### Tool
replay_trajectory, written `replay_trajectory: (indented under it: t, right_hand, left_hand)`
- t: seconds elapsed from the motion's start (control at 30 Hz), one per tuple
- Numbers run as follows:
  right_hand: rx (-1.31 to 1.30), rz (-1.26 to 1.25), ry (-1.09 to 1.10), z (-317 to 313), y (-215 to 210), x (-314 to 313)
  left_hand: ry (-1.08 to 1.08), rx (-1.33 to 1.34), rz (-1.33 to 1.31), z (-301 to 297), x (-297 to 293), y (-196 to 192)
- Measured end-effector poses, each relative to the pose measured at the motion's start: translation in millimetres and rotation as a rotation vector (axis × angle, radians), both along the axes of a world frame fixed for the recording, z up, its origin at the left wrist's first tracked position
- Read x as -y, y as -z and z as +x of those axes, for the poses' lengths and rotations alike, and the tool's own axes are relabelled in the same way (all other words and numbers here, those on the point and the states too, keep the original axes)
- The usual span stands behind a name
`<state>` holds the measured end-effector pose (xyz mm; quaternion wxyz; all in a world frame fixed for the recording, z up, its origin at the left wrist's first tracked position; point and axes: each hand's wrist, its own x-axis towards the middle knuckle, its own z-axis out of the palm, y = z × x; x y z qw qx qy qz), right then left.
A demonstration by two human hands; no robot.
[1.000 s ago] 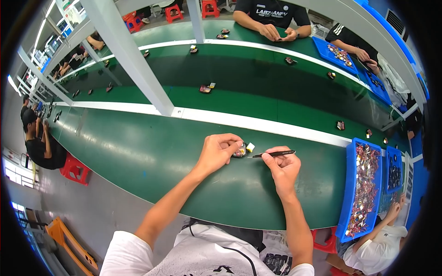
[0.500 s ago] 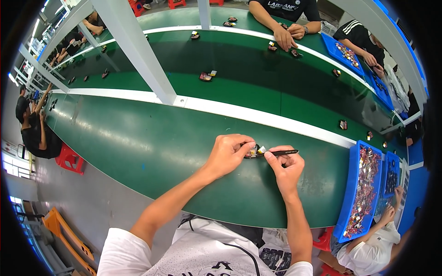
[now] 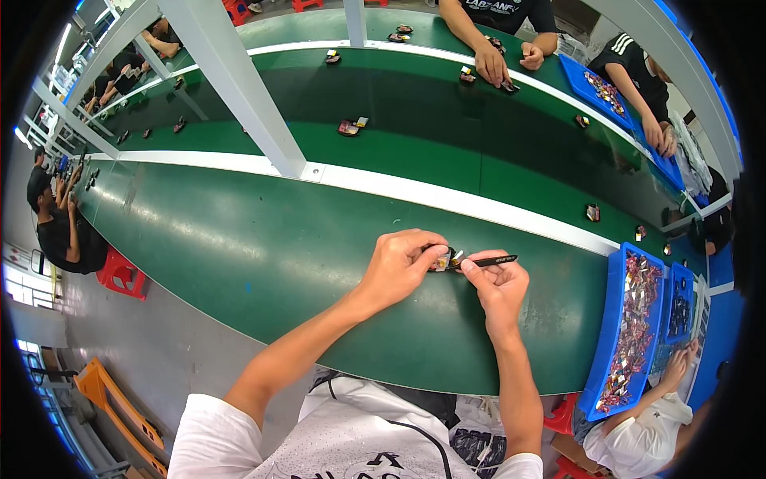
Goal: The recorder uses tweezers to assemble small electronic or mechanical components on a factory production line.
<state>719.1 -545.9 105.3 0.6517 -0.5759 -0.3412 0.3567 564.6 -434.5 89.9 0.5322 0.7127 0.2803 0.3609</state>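
Above the green bench top (image 3: pixel 319 247), my left hand (image 3: pixel 396 262) pinches a small dark assembly (image 3: pixel 441 259) by its left side. It looks like a black shell with reddish and silvery parts inside and a small white-and-yellow piece; fingers cover some of it. My right hand (image 3: pixel 499 287) grips black tweezers (image 3: pixel 496 260) between thumb and fingers. Their tips point left and reach the right edge of the assembly. Whether the tips clamp anything is too small to tell. Both hands are close together over the bench, forearms coming from the lower edge.
A blue tray (image 3: pixel 604 335) of small foil-coloured parts stands right, with a smaller blue bin beyond it. Behind a white rail (image 3: pixel 447 206) runs a green conveyor belt (image 3: pixel 415 144) carrying similar assemblies (image 3: pixel 348 128). A white post (image 3: pixel 239 88) rises left of centre. Co-workers sit around.
Assemblies on the belt have shifted slightly left. My hands stay nearly in place; the tweezers' angle and the white piece have changed a little. Across the belt, a co-worker's hands have moved apart.
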Motion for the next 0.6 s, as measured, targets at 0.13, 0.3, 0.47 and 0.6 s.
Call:
replay_trajectory:
  t: [0.13, 0.3, 0.47, 0.6]
  right_hand:
    - [-0.036, -0.045, -0.005, 3.2, -2.1, -0.1]
    - [-0.036, -0.065, -0.005, 2.3, -0.7, -1.0]
    - [-0.022, -0.003, -0.024, 3.3, 3.1, -1.5]
    - [-0.013, 0.011, -0.017, 4.7, 4.4, 0.3]
  left_hand:
    - [-0.008, 0.024, 0.103, 2.1, -0.5, 2.8]
    - [-0.019, -0.007, 0.119, 1.3, 0.6, 0.6]
    - [-0.038, 0.052, 0.126, 2.6, 1.1, 3.4]
    - [0.103, 0.057, -0.289, 0.4, -7.1, 5.2]
